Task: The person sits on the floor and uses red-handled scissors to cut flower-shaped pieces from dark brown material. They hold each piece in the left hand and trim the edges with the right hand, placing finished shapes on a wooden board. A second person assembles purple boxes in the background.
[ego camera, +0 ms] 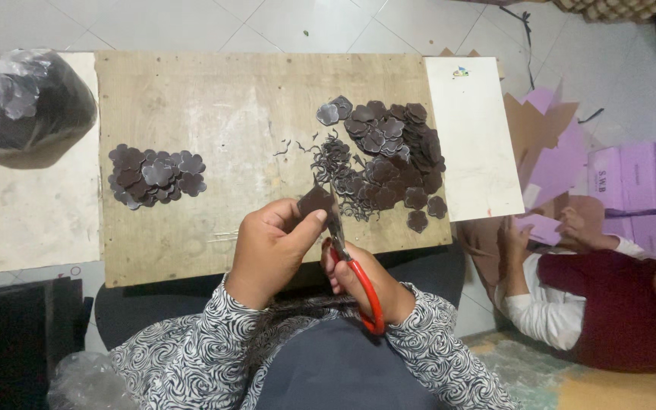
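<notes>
Dark flower-shaped piece [315, 202] is pinched in the left hand [271, 247], held just above the wooden tabletop [214, 99]. Right hand [358, 277] is closed around red-handled scissors [354, 273], blades at the piece's edge. Best approach, I'd say: turn the piece rather than the scissors, short snips, thumb clear of the blades. Trimmings [335, 163] lie just ahead, one flower pile [392, 144] right of them, another pile [155, 176] left. Bagged pieces [20, 102] far left.

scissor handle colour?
Red: the scissors' handles loop around the right hand, seen clearly in the head view.
</notes>
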Demonstrator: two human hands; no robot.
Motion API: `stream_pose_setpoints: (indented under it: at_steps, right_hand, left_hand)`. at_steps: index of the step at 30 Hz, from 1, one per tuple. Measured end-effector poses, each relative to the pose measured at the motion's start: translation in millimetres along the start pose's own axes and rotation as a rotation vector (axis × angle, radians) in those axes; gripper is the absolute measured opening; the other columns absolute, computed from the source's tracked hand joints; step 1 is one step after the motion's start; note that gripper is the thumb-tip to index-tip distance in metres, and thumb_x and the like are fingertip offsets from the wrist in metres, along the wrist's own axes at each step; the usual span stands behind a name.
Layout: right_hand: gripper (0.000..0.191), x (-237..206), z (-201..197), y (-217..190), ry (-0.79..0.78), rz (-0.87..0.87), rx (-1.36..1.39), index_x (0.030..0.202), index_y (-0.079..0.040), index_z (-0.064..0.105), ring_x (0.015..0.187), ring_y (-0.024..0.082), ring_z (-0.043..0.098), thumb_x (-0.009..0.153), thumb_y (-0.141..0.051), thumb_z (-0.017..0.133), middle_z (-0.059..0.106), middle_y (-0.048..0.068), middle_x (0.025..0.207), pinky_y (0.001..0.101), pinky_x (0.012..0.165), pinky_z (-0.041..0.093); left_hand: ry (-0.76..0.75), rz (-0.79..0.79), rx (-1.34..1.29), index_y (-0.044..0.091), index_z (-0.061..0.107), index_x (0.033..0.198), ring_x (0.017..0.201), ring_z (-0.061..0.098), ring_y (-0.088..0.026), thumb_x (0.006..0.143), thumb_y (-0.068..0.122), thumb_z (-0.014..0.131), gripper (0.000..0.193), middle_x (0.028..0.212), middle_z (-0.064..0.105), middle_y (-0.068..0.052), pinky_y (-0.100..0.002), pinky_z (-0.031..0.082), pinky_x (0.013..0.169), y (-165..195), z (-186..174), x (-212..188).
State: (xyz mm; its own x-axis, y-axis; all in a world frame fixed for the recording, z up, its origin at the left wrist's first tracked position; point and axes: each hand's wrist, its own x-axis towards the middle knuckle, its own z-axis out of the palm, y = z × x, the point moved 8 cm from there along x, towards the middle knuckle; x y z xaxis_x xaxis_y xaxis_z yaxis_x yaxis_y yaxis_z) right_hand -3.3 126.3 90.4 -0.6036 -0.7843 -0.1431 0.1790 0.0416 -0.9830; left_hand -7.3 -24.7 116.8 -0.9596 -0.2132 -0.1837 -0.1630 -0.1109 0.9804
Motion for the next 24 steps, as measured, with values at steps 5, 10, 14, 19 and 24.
stream_pose_setpoints:
  at_steps: [5,10,14,19,24]
  right_hand:
    - [0.056,1.8,0.3,1.4,0.003,-0.047,0.031,0.096,-0.009,0.046,0.072,0.008,0.041,0.104,-0.065,0.05,0.043,-0.002,0.083,0.0228,0.063,0.04]
    - [0.056,3.6,-0.5,4.7,0.017,-0.001,0.072,0.095,-0.008,0.046,0.071,0.009,0.041,0.101,-0.064,0.052,0.043,-0.001,0.083,0.0234,0.062,0.039]
    - [0.059,2.9,-0.2,-4.0,-0.029,-0.035,0.0,0.097,-0.008,0.047,0.076,0.009,0.045,0.101,-0.067,0.05,0.044,-0.001,0.086,0.0239,0.068,0.044]
    - [0.061,4.7,-1.1,-7.3,0.01,-0.053,-0.062,0.096,-0.008,0.048,0.074,0.009,0.045,0.1,-0.07,0.049,0.045,-0.001,0.085,0.0235,0.066,0.043]
    - [0.058,3.0,2.1,-5.5,0.024,-0.043,0.043,0.095,-0.009,0.046,0.072,0.009,0.041,0.101,-0.067,0.051,0.042,-0.002,0.082,0.0235,0.064,0.04]
  left_hand:
    - [0.009,0.032,-0.056,0.0,0.071,0.082,0.063,0.054,0.0,0.095,0.016,0.071,0.02,0.072,0.068,0.003,-0.02,0.043,0.054,7.0,1.8,-1.9]
    - [0.017,0.012,-0.083,-0.001,0.072,0.086,0.064,0.056,-0.001,0.095,0.014,0.07,0.018,0.074,0.07,0.003,-0.019,0.045,0.056,9.3,2.0,-1.5]
    - [0.009,0.034,-0.087,-0.001,0.074,0.091,0.068,0.06,-0.001,0.094,0.013,0.069,0.015,0.078,0.072,0.003,-0.019,0.049,0.059,11.4,2.0,-2.5]
    - [0.0,0.006,-0.092,-0.003,0.074,0.092,0.068,0.059,-0.003,0.096,0.012,0.07,0.017,0.079,0.072,0.0,-0.02,0.048,0.06,6.8,3.5,-2.7]
    - [-0.003,0.005,-0.164,-0.003,0.074,0.096,0.073,0.063,-0.003,0.096,0.012,0.069,0.016,0.084,0.074,0.0,-0.02,0.051,0.065,3.7,5.4,-2.2]
